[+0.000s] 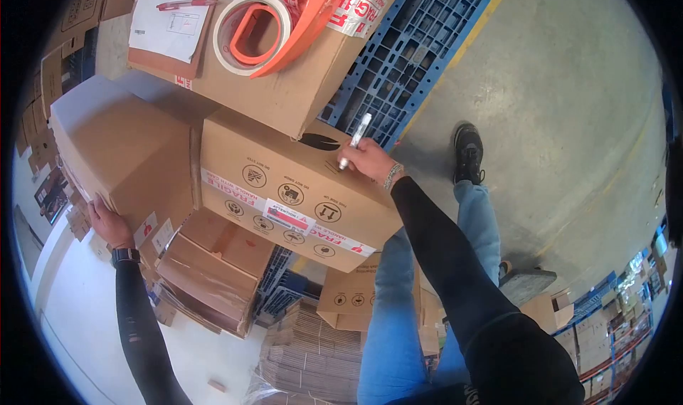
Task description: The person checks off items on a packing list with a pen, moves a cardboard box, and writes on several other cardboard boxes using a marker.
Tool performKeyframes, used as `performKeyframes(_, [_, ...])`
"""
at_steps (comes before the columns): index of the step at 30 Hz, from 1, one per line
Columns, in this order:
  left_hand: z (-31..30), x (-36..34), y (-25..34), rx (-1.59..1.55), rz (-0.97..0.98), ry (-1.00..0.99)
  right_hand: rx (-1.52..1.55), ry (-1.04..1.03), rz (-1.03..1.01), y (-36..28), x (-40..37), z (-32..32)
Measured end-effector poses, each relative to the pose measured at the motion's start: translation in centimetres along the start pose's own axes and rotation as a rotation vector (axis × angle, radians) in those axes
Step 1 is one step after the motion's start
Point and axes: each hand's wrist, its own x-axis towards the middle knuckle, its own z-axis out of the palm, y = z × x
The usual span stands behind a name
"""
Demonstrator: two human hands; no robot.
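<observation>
White marker (364, 126), long axis aslant
Right hand (366, 159) pinches it, lower end toward printed carton (284, 156) — left hand (111, 223), loosely open, touches neighbouring carton (135, 138).

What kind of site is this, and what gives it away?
Likely a warehouse or packing area: a box with a "FRAGILE" label and handling icons, an orange tape dispenser on another carton, and a bundle of flattened cardboard below.

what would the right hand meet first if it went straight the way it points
Probably the carton under the orange tape dispenser, though the gap from the right hand is unclear.
</observation>
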Motion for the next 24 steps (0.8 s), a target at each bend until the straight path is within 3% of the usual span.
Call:
performKeyframes(4, [0.3,0.1,-1.0,0.097,0.096,0.082,0.042,-0.021,-0.033,0.2,-0.1,-0.7])
performKeyframes(16, [-0.2,0.9,-3.9,-0.015,0.138,-0.052,-0.048,0.139,0.003,2.7,1.0,-1.3])
performKeyframes(18, [-0.9,2.0,-11.0,0.786,0.622,0.095,0.200,0.200,0.051,2.9,0.2,-1.7])
performKeyframes(19, [-1.1,0.7,-6.5,0.755,0.817,0.098,0.270,0.226,0.048,3.5,-0.7,-2.3])
performKeyframes(20, [-1.2,0.1,-3.5,0.752,0.703,0.005,0.449,0.283,0.072,2.1,-2.7,-1.8])
performKeyframes(21, [-0.8,-0.2,-1.6,0.653,0.699,0.049,0.582,0.264,0.115,-0.8,-5.8,-1.2])
performKeyframes(22, [-0.3,-0.5,-0.2,0.543,0.694,0.089,0.690,0.046,0.067,0.6,-7.4,-2.2])
performKeyframes(23, [-0.2,-1.0,1.0,0.287,0.439,0.055,0.786,-0.169,0.022,1.6,-8.7,-2.7])
performKeyframes(24, [0.1,-1.3,1.9,0.021,0.186,0.022,0.731,-0.220,-0.012,0.8,-10.4,-1.3])
